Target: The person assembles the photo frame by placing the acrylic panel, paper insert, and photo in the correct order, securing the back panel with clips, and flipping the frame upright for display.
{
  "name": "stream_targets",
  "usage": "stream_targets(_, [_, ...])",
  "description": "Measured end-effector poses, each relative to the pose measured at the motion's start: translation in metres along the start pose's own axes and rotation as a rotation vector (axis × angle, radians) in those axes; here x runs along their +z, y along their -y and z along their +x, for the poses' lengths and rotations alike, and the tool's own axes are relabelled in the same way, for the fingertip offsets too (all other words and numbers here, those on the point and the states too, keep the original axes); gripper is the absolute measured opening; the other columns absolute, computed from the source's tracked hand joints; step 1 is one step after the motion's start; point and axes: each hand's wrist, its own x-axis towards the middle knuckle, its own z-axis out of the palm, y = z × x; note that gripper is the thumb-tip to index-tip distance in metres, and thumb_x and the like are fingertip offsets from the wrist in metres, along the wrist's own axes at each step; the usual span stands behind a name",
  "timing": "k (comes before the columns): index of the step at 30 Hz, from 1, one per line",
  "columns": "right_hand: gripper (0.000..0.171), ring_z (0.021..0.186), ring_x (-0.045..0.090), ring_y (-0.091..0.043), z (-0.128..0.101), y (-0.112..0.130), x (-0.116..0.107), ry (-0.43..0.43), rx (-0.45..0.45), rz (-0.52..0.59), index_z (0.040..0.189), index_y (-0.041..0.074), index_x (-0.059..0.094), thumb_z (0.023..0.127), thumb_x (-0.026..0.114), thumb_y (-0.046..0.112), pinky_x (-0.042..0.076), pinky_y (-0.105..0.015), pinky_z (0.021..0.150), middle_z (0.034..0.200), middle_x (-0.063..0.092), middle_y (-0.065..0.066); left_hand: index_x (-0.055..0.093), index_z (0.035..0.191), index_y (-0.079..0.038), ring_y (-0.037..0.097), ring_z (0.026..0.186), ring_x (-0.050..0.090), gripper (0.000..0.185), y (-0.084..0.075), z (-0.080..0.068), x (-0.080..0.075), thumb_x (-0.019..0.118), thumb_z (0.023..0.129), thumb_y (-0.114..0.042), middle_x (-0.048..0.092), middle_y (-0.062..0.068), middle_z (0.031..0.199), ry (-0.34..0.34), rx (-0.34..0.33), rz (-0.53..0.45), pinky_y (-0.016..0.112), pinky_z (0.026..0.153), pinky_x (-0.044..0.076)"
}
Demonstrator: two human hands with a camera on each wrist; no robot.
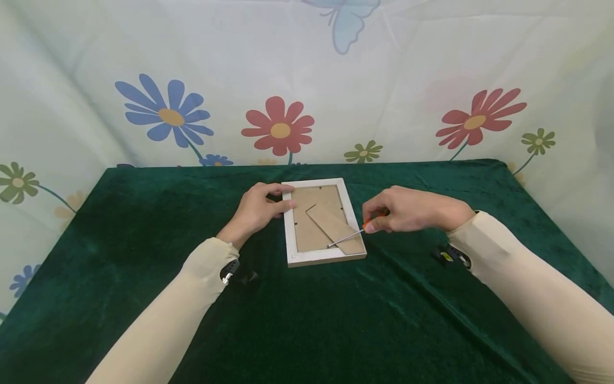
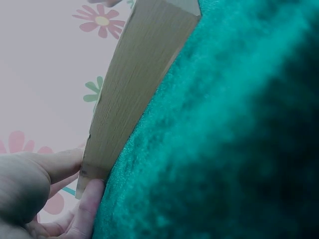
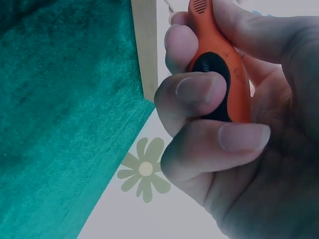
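A picture frame (image 1: 290, 234) with a white border lies back side up on the table, its brown backing board (image 1: 307, 229) showing. Slanting across the board is a brown stand flap (image 1: 331, 226). My left hand (image 1: 256, 208) holds the frame's left edge near the far corner; the left wrist view shows its fingers against the wooden side (image 2: 127, 79). In my right hand (image 1: 398, 208) is a screwdriver (image 3: 232, 64) with an orange and black handle, the fingers curled round it. Its thin metal shaft reaches left over the flap, with the tip at the board's near edge.
Dark green velvety cloth (image 1: 144, 229) covers the table. Behind it hangs a white curtain (image 1: 384, 106) printed with flowers and a butterfly. Each wrist carries a dark strap (image 1: 229, 271), and both sleeves are cream.
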Motion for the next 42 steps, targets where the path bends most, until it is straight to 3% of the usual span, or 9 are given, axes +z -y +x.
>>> stream_targets(13, [0.006, 0.075, 0.058, -0.017, 0.001, 0.005, -0.001, 0.011, 0.037, 0.001, 0.101, 0.019, 0.072, 0.104, 0.071, 0.025, 0.048, -0.037, 0.069, 0.084, 0.061, 0.001, 0.069, 0.143, -0.016, 0.029, 0.097, 0.070, 0.046, -0.002, 0.000, -0.002, 0.078, 0.099, -0.025, 0.052, 0.015, 0.136, 0.012, -0.015, -0.009, 0.043, 0.091, 0.061])
stream_targets(22, [0.007, 0.076, 0.059, -0.019, -0.005, -0.004, 0.006, -0.027, 0.007, 0.089, 0.102, 0.019, 0.074, 0.103, 0.072, 0.026, 0.048, -0.037, 0.068, 0.083, 0.062, 0.000, 0.069, 0.142, -0.014, 0.028, 0.096, 0.072, 0.046, 0.000, -0.001, -0.001, 0.079, 0.099, -0.024, 0.053, 0.015, 0.131, 0.008, -0.006, -0.033, 0.042, 0.090, 0.062])
stream_targets(26, [0.010, 0.071, 0.059, -0.021, -0.008, -0.013, 0.009, -0.051, 0.021, 0.173, 0.103, 0.019, 0.074, 0.103, 0.073, 0.029, 0.052, -0.034, 0.059, 0.086, 0.063, -0.001, 0.070, 0.141, -0.014, 0.028, 0.095, 0.071, 0.045, -0.001, 0.000, -0.001, 0.079, 0.099, -0.024, 0.054, 0.015, 0.132, -0.001, -0.009, -0.037, 0.041, 0.088, 0.062])
stream_targets(32, [0.013, 0.069, 0.060, -0.026, -0.012, -0.026, 0.012, -0.135, 0.063, 0.284, 0.109, 0.018, 0.074, 0.103, 0.073, 0.030, 0.057, -0.036, 0.057, 0.091, 0.063, -0.009, 0.070, 0.141, -0.014, 0.029, 0.097, 0.071, 0.045, -0.004, 0.000, 0.001, 0.079, 0.099, -0.024, 0.054, 0.016, 0.133, -0.011, -0.010, -0.027, 0.040, 0.088, 0.062])
stream_targets(42, [0.031, 0.076, 0.063, -0.031, -0.006, -0.023, 0.011, -0.285, 0.078, 0.307, 0.125, 0.010, 0.070, 0.099, 0.079, 0.025, 0.060, -0.035, 0.063, 0.096, 0.066, -0.017, 0.070, 0.141, -0.014, 0.029, 0.096, 0.072, 0.045, -0.003, -0.002, -0.001, 0.079, 0.099, -0.025, 0.054, 0.017, 0.134, -0.009, -0.025, -0.044, 0.042, 0.090, 0.062])
